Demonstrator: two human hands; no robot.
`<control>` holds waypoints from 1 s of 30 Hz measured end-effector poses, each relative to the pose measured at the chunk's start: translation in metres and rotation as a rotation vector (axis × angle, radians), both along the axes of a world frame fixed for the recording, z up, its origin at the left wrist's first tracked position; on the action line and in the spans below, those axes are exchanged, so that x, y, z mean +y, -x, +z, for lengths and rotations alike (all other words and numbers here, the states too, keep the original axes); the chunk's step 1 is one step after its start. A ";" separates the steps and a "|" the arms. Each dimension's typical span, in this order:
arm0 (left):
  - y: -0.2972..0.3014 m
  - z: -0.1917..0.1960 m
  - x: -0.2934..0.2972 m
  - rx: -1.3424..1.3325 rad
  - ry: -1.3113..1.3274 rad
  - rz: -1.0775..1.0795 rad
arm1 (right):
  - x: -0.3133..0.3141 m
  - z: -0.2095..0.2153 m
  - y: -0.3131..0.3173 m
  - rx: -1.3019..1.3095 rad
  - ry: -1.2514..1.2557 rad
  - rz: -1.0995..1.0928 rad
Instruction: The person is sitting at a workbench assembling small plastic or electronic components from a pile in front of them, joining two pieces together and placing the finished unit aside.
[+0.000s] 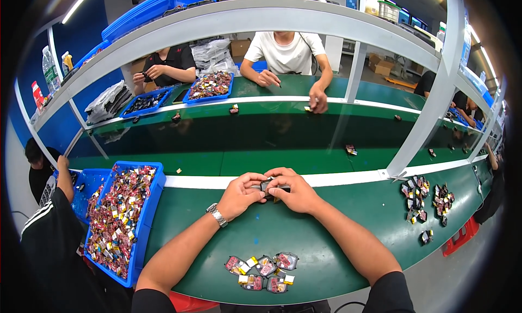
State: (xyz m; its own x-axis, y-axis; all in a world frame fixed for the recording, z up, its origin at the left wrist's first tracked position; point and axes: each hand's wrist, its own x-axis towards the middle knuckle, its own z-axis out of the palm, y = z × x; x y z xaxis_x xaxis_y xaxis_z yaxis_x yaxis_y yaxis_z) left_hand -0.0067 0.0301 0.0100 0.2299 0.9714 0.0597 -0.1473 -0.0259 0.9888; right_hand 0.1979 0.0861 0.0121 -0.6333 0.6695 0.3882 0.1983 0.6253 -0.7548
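Over the green tabletop [217, 248], my left hand [240, 194] and my right hand [295, 192] meet with fingers closed around one small black casing [266, 187]. Thumbs and fingertips of both hands press on it and hide most of it. A metal-band watch is on my left wrist. Closer to me, between my forearms, lies a group of several open dark casings [265, 267]; red circuit boards and silver-and-yellow battery packs show in them.
A blue tray [160, 182] heaped with red boards stands at my left. Clusters of casings [416, 199] lie to the right. Beyond a white ledge runs a dark green belt [250, 144] carrying scattered parts. White shelf posts [429, 106] frame it; co-workers sit across and at the sides.
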 end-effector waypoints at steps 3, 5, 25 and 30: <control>0.000 0.000 0.000 0.000 0.003 0.008 | 0.001 -0.001 0.000 0.007 0.110 0.033; 0.000 -0.003 0.000 0.008 0.007 0.017 | 0.001 0.000 0.001 -0.030 0.154 0.062; 0.001 -0.009 0.002 0.027 -0.060 0.023 | 0.007 -0.009 0.002 0.220 0.480 0.217; 0.001 -0.010 0.001 0.048 -0.062 0.015 | 0.007 -0.006 0.001 0.170 0.462 0.210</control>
State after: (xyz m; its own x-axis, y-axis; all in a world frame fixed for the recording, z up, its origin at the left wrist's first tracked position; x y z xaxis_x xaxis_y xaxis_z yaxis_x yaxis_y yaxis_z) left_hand -0.0077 0.0313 0.0003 0.2197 0.9694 0.1092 -0.0990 -0.0892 0.9911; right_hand 0.1968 0.0931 0.0060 -0.7260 0.6603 0.1923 -0.0450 0.2334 -0.9713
